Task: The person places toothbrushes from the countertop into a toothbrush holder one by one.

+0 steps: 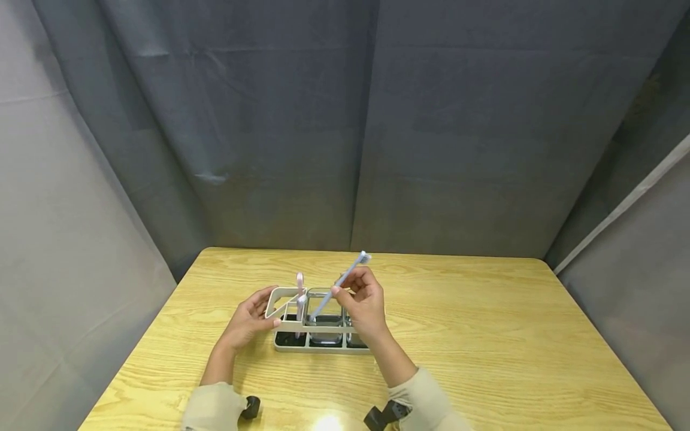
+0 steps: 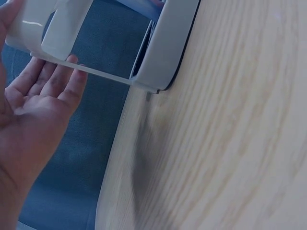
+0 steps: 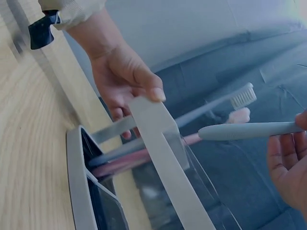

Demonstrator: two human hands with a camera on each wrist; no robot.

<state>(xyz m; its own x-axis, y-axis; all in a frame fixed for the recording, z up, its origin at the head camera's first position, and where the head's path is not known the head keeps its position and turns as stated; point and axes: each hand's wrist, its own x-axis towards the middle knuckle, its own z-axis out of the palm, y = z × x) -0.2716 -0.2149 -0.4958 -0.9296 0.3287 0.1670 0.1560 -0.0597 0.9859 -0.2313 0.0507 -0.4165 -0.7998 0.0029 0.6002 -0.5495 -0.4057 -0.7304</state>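
My left hand [image 1: 249, 317] grips the left end of a white toothbrush holder [image 1: 323, 328], thumb on its upper rail and fingers behind. My right hand [image 1: 366, 302] pinches a light blue toothbrush [image 1: 350, 270] above the holder, bristles up and handle slanting down to the left. In the right wrist view the handle end of this toothbrush [image 3: 244, 130] is apart from the rail. A pink toothbrush [image 3: 124, 162] and another pale blue toothbrush [image 3: 206, 106] stand in the holder's left end. Clear cups [image 1: 326, 337] sit in its middle and right sections; my right hand partly hides the right one.
The holder stands on a wood-grain table [image 1: 485, 335]. Behind the table hangs a dark grey curtain [image 1: 458, 149], with a lighter curtain [image 1: 64, 239] on the left side. Dark wrist devices [image 1: 387, 414] are worn near both sleeves.
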